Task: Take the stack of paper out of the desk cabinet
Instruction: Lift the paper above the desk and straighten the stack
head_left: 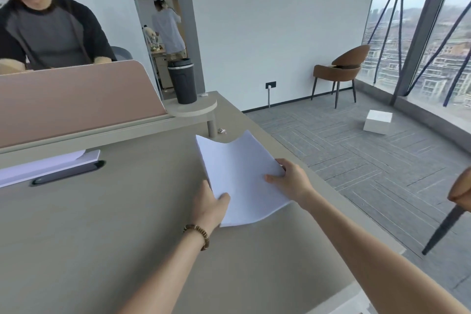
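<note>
Above the desk (102,224), left hand (207,208) and right hand (290,181) pinch the stack of paper (239,176) by its near edges; light, floppy, it sags between them.

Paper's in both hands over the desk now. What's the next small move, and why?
Probably lower the paper stack flat onto the desk and let go. The left hand and right hand pinch its near edges, the sheets sag between them, and the far edge curls up above bare desktop.
</note>
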Demonstrator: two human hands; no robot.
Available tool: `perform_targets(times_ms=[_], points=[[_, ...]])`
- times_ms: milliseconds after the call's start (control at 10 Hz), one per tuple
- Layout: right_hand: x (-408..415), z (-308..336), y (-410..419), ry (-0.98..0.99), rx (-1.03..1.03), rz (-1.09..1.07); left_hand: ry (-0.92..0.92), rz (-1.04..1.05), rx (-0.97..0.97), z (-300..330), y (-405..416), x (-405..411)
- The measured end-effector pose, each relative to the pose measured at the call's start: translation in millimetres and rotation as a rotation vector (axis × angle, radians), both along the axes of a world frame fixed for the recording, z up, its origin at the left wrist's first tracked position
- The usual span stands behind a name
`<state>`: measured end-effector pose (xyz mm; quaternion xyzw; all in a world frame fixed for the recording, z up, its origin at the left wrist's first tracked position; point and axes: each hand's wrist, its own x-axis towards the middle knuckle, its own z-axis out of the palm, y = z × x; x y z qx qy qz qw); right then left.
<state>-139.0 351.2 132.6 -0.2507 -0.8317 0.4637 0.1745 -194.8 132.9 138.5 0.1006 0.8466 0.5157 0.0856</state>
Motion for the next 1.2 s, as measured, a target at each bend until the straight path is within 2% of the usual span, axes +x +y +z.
perform_targets(times_ms=[300, 500, 600, 900, 1000, 1200], points=[[-39.0, -4.6, 23.3, -0.040, 0.068, 0.022, 0.088, 0.017, -0.070, 1.8, 25.0, -35.0], [-53.2, 0.4, 28.6, -0.075, 0.119, 0.045, 0.138, 0.011, -0.183, -0.2, 29.6, -64.1], [-60.0, 3.4, 28.5, -0.122, 0.180, 0.037, 0.203, -0.007, -0.288, -3.7, 33.2, -77.1], [-62.1, -11.8, 33.9, -0.318, 0.431, 0.092, 0.302, -0.111, -0.785, -19.9, 30.1, -96.1], [-62.4, -17.0, 34.0, -0.318, 0.468, 0.111, 0.366, -0.093, -0.867, -19.4, 27.8, -95.2], [-58.2, -8.8, 30.8, -0.301, 0.606, 0.101, 0.314, -0.066, -0.767, -12.7, 15.6, -92.2]])
